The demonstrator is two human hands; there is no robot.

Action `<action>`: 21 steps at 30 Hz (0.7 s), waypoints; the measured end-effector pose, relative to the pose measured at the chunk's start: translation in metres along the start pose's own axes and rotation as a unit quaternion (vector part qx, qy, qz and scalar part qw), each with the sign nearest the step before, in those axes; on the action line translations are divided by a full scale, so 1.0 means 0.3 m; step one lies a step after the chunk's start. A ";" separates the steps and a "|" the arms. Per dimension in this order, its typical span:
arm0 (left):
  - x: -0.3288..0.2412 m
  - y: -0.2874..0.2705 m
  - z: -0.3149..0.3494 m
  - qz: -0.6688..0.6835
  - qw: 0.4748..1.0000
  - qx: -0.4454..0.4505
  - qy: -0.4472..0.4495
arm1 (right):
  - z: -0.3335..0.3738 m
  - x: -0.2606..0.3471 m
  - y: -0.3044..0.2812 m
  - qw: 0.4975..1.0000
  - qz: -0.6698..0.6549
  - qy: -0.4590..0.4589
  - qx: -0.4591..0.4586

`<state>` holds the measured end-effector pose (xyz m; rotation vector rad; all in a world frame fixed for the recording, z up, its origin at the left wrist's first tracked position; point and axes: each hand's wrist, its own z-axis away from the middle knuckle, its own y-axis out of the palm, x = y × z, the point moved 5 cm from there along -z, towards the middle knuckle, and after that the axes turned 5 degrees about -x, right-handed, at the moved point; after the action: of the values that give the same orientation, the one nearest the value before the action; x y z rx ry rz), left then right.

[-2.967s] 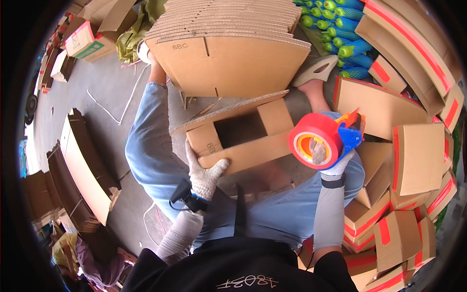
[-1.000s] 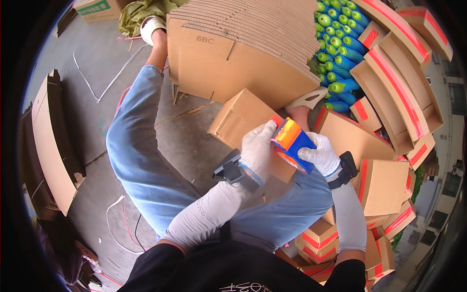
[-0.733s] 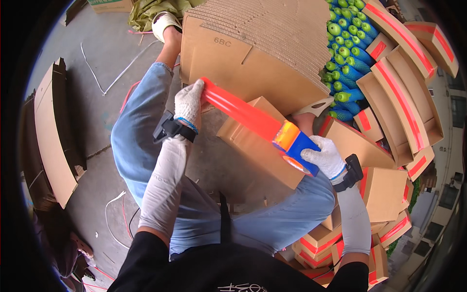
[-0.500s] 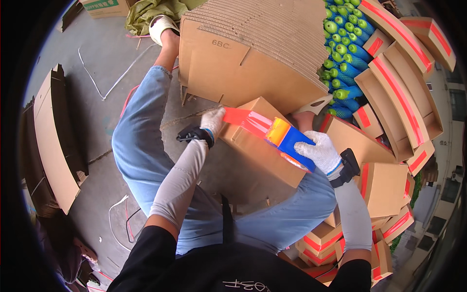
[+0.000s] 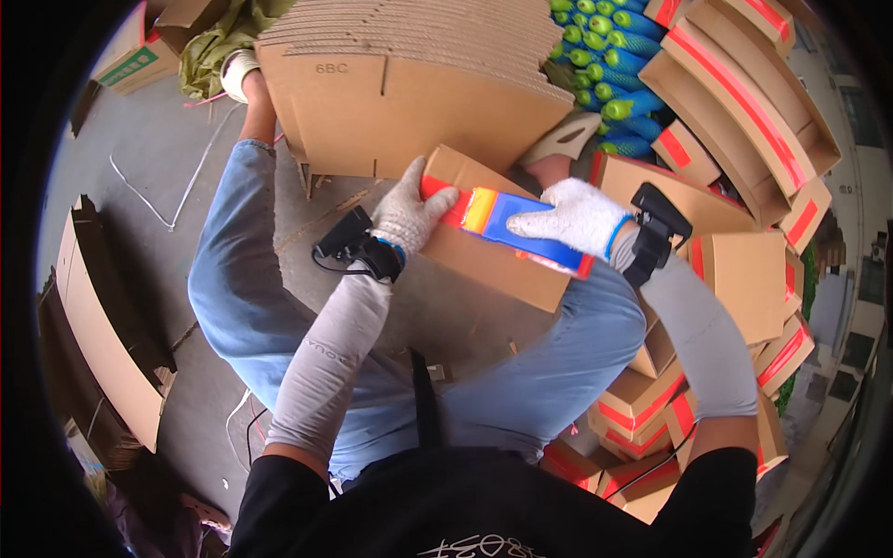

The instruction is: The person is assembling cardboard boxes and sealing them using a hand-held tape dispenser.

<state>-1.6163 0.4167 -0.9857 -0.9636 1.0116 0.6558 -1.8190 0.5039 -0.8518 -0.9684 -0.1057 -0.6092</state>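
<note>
A small cardboard box [image 5: 493,275] lies tilted between my legs. Red tape [image 5: 453,215] is laid along its upper face. My right hand [image 5: 579,219], in a white knit glove, is closed around a blue and orange tape dispenser [image 5: 543,246], whose orange end rests against the box over the tape. At the box's left end, my gloved left hand [image 5: 411,210] grips the edge, its thumb pressed on the tape and its fingers along the end. The underside of the box is hidden.
A thick stack of flat cardboard [image 5: 344,112] stands just ahead. Several red-taped boxes [image 5: 741,284] pile up on my right. Beyond are green and blue netted items [image 5: 619,70]. More cardboard [image 5: 107,316] lies on the left, with a loose white strap [image 5: 172,223] on the floor.
My right hand has brought the dispenser left and down onto the box. The stretched tape span is shorter and now lies against the box. My left thumb has come onto the tape.
</note>
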 end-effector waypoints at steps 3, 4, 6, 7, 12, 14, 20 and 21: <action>0.011 -0.010 0.028 0.006 1.000 -0.028 -0.002 | 0.087 -0.160 0.007 0.993 -0.056 0.053 0.086; 0.024 -0.026 0.031 0.018 1.000 -0.019 -0.013 | 0.161 -0.092 -0.045 0.998 0.002 0.035 0.059; -0.020 -0.009 0.028 0.043 0.999 0.008 -0.012 | 0.265 -0.400 0.008 0.988 -0.049 0.134 0.051; -0.017 -0.006 0.027 0.042 0.999 0.009 -0.010 | 0.316 -0.461 0.034 0.975 -0.162 0.144 0.045; 0.013 -0.057 0.021 0.083 0.996 0.018 -0.005 | 0.254 -0.562 0.177 0.975 -0.176 0.132 -0.011; 0.010 -0.096 0.022 0.130 0.990 0.051 -0.027 | 0.187 -0.606 0.276 0.955 -0.283 0.081 -0.016; 0.027 -0.289 -0.014 -0.060 0.998 -0.030 0.018 | -0.013 -0.526 0.577 0.975 -0.217 -0.041 -0.027; 0.043 -0.300 -0.019 -0.048 0.998 -0.027 0.010 | -0.038 -0.517 0.591 0.980 -0.193 -0.028 -0.043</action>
<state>-1.5392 0.3718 -0.9669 -1.0611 0.9639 0.5976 -1.8559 0.6362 -1.0435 -1.0581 -0.3246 -0.9483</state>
